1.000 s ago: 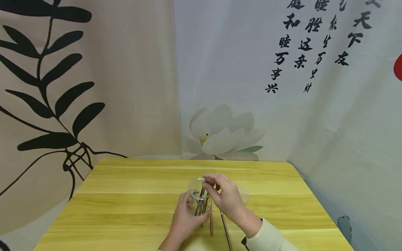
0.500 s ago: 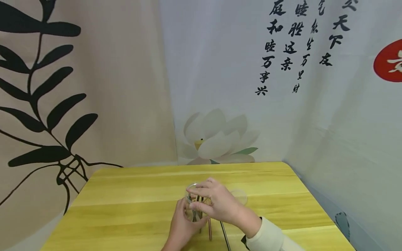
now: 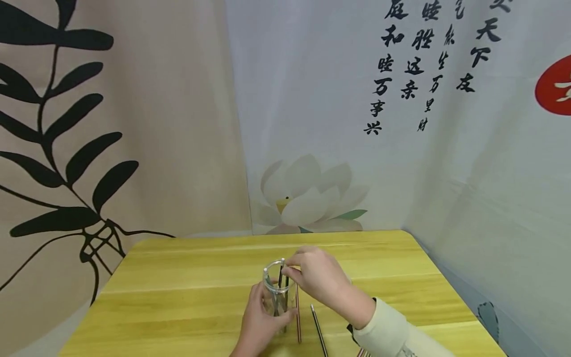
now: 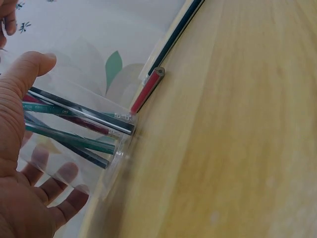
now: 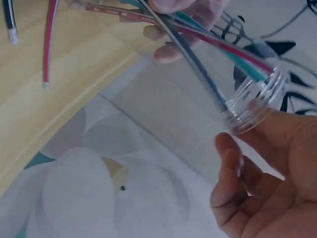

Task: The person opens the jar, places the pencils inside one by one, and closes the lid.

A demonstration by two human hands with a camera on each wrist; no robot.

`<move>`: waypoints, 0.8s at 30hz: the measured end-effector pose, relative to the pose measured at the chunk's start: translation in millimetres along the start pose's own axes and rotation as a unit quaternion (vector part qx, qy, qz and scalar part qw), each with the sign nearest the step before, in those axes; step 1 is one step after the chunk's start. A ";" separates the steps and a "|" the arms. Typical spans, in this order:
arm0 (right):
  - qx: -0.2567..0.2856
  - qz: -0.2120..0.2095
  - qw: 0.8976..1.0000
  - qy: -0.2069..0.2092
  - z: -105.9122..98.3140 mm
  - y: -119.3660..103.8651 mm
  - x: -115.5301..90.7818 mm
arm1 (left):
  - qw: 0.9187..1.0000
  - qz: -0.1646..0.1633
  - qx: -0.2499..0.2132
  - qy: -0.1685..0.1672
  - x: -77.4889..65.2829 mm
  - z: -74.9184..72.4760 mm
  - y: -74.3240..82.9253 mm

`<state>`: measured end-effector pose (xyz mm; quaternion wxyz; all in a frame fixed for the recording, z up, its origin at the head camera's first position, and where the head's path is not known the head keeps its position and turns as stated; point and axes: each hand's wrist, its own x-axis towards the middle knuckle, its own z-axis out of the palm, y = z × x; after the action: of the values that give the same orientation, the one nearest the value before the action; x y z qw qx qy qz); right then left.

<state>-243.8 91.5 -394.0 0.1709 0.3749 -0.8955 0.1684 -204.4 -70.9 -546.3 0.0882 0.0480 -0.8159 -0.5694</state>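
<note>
Shifted from across the jar's mouth, the right hand (image 3: 323,277) hovered at its rim; whether it pinched anything, I couldn't tell. The left hand (image 3: 263,315) gripped the clear jar (image 3: 276,290) on the table (image 3: 178,287), seemingly steadying its leaning pencils (image 4: 81,109).

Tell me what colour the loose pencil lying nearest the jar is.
That pencil is red; the right wrist view shows it best.

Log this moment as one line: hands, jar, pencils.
left hand: holds jar | jar: pencils inside | right hand: at jar's mouth, grip unclear | table: loose pencils beside jar
</note>
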 end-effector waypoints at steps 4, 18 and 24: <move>-0.043 -0.029 0.999 -0.015 0.2 -8.8 4.6 | 1.000 0.001 0.003 -0.002 -1.6 -2.1 -0.4; 0.166 0.001 0.984 -0.064 8.8 -12.5 14.9 | 1.000 0.000 -0.006 -0.015 -0.2 -6.6 1.2; 0.225 0.015 0.974 -0.033 0.6 -3.0 12.3 | 1.000 0.007 -0.005 -0.008 0.9 -5.5 1.4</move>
<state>-249.9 81.7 -388.7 0.0496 0.3954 -0.8453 0.3558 -204.2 -75.7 -543.1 0.0857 0.0371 -0.8140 -0.5734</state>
